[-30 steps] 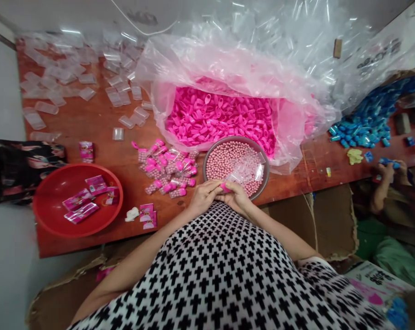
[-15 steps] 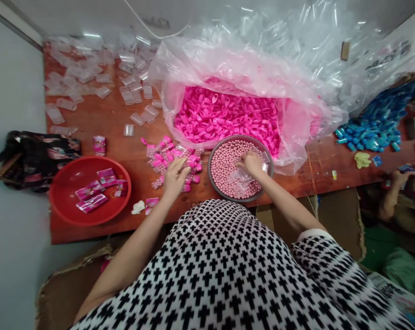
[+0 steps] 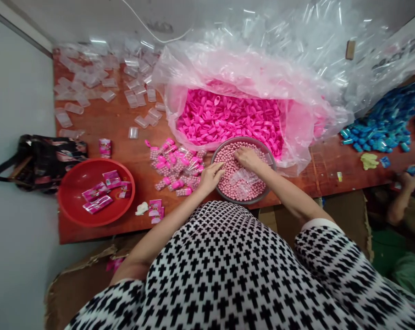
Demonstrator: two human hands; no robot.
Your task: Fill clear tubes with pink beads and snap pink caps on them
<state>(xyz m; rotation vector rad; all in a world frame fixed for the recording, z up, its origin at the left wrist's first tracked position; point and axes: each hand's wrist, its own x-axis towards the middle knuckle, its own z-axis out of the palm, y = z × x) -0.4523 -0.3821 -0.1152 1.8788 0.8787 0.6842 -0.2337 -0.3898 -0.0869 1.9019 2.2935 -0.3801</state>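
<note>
A grey bowl (image 3: 237,201) full of pink beads (image 3: 224,182) is in front of my body, with clear plastic containers (image 3: 243,176) lying on the beads. At its left rim is my left hand (image 3: 209,178), thumb and fingers apart, with nothing visible between them. My right hand (image 3: 250,158) reaches over the right side, its fingers curled down at the beads; whatever they grip is hidden. Just left of the bowl lies a pile of small clear containers (image 3: 174,172), filled with pink beads and closed with pink caps.
Behind the bowl, a clear plastic bag (image 3: 296,133) holds many loose pink caps (image 3: 224,117). A red basin (image 3: 69,206) with pink packets (image 3: 97,204) stands left, near a black bag (image 3: 59,153). Clear containers (image 3: 107,96) lie behind; blue pieces (image 3: 375,137) and another person's hand (image 3: 410,179) are right.
My left hand has moved right, from the filled containers to the bowl's rim. My right hand remains in the bowl, shifted slightly. The view has shifted a little.
</note>
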